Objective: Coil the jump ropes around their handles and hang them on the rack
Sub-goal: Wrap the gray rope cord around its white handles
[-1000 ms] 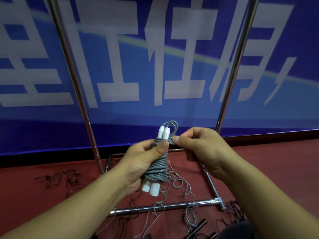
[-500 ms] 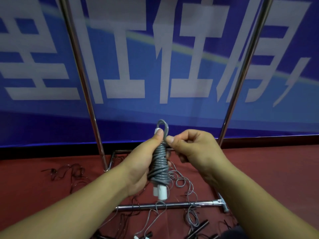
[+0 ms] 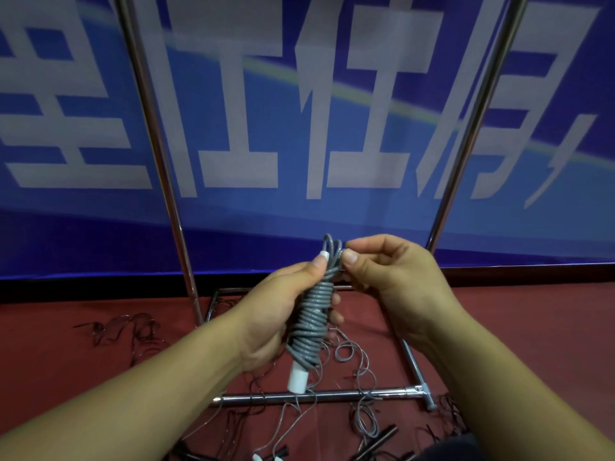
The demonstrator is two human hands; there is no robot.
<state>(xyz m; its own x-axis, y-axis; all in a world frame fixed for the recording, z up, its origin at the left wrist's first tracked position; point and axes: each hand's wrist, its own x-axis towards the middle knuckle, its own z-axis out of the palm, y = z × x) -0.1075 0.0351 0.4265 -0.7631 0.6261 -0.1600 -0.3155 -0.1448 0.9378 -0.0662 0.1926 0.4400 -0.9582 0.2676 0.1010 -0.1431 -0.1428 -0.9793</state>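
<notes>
While left hand [image 3: 276, 314] grips ribbed grey rope coil [image 3: 311, 322], right hand [image 3: 392, 277] pinches its loop.

Bare forearms [image 3: 139, 390], no sleeves, short-nailed fingers [image 3: 350, 256].

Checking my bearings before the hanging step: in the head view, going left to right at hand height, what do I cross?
Left rack post → left hand → coiled grey jump rope → right hand → right rack post.

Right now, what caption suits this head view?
Left hand grips the coiled grey jump rope; right hand pinches its top loop.
</notes>
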